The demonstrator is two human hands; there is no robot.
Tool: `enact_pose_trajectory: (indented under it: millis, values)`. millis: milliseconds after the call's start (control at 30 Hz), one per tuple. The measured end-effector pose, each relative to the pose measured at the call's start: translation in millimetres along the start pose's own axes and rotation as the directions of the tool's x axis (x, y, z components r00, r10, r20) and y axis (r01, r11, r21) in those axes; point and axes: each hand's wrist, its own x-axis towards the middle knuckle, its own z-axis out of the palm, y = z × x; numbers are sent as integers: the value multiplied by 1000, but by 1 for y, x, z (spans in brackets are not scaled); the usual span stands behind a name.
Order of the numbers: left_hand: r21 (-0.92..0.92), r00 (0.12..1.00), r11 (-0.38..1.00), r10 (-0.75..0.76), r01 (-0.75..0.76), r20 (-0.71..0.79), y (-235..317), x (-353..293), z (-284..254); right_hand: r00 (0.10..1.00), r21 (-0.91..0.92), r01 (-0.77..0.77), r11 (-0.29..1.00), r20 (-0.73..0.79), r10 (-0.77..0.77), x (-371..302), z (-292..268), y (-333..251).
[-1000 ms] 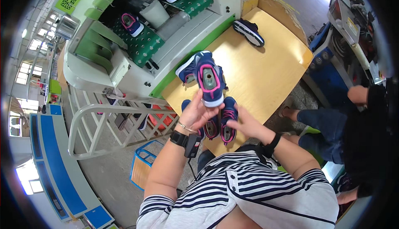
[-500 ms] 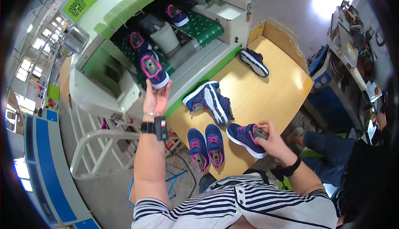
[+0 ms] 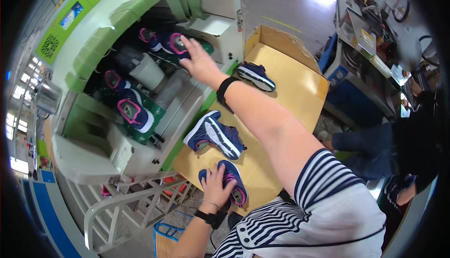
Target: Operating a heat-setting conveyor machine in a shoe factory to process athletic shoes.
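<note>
Left hand (image 3: pixel 216 183) lies palm-down on a navy-and-pink shoe (image 3: pixel 233 187) at the near edge of the wooden table (image 3: pixel 300 87). Fingers are spread over its heel end, pressing rather than wrapped around it. The shoe lies flat, pink opening facing up, toe pointing near-right.

Right hand (image 3: pixel 199 61) is stretched far-left into the green-and-white machine (image 3: pixel 117 37), arm fully extended. Fingers are open and flat, nothing clamped. It sits over, or just touches, a navy shoe with pink lining (image 3: pixel 168 44) on the machine's far tray; can't tell if there's contact. Black wristband (image 3: pixel 224 91) on that arm, black watch (image 3: pixel 209 217) on the left wrist.

Other shoes:
- One (image 3: pixel 133 112) on a green patterned pad (image 3: pixel 157 117) in the machine's near-left bay, opening up.
- One more (image 3: pixel 112 79) just behind it, partly hidden.
- A pair (image 3: pixel 214 135) on the table, mid-left, soles showing, just beside the machine's green edge.
- A single shoe (image 3: pixel 255 76) at the far-left of the table, sole up, near the machine.

A white cylinder (image 3: pixel 147 73) stands between the two machine bays. A white metal frame (image 3: pixel 126 206) is below the machine, near-left. A second person (image 3: pixel 398 150) in dark clothes sits at the right, well apart from the table.
</note>
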Motion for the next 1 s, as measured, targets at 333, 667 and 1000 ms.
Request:
enact_pose_trajectory:
  millis: [333,667,1000]
  values:
    - [126,983,988,106,-87,-150,12,-2,15,677,-461,-655,598,-7,736,-157,-167,152]
    - [-225,990,968,-129,114,-56,10,20,14,832,-722,153,674,462,307,-326,-259,25]
    - [-739,783,583,-610,337,-124,45,139,58,702,-149,-706,692,-23,712,-392,-211,-45]
